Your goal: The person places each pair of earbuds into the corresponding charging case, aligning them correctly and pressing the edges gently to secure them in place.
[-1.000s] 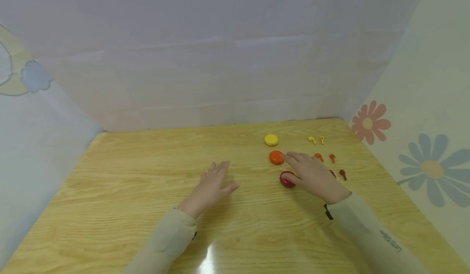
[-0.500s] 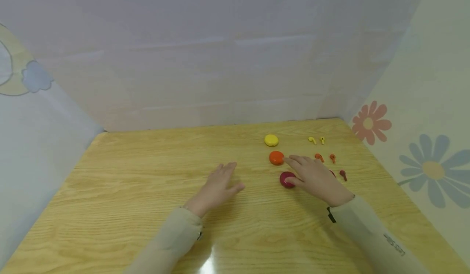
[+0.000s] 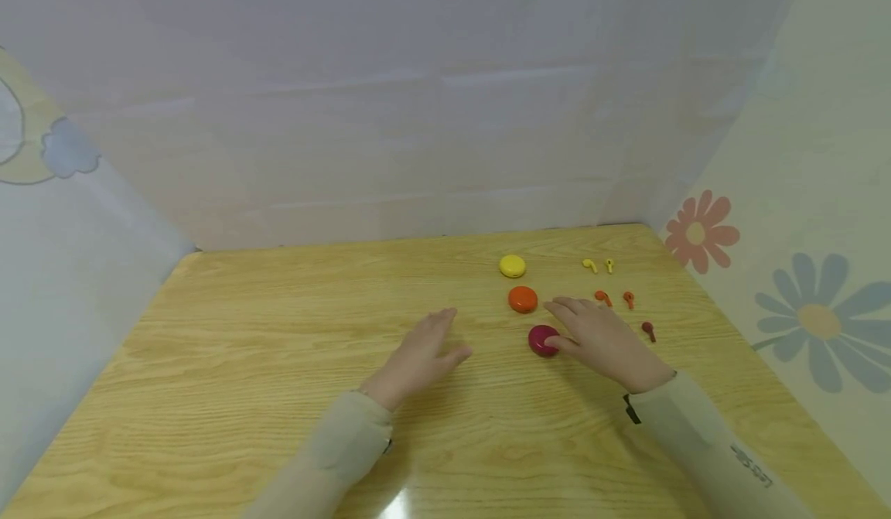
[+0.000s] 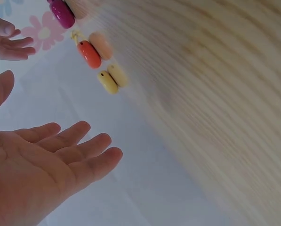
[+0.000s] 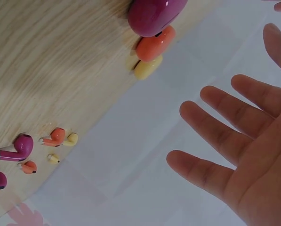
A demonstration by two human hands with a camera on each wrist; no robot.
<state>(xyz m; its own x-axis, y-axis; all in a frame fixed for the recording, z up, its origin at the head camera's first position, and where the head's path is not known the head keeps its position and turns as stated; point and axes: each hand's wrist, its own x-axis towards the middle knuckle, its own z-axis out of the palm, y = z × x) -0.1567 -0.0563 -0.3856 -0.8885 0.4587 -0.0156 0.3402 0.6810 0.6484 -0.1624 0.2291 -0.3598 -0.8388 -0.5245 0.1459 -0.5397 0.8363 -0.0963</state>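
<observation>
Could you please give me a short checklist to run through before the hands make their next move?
1. Left hand holding nothing: ok.
2. Right hand holding nothing: ok.
3. Magenta case, orange case and yellow case closed: ok, all look closed.
4. Magenta earbuds, orange earbuds and yellow earbuds, two each, on the table: ok.
5. Every earbud visible in the head view: not ok, only one magenta shows.
6. Cases empty inside: cannot tell.
</observation>
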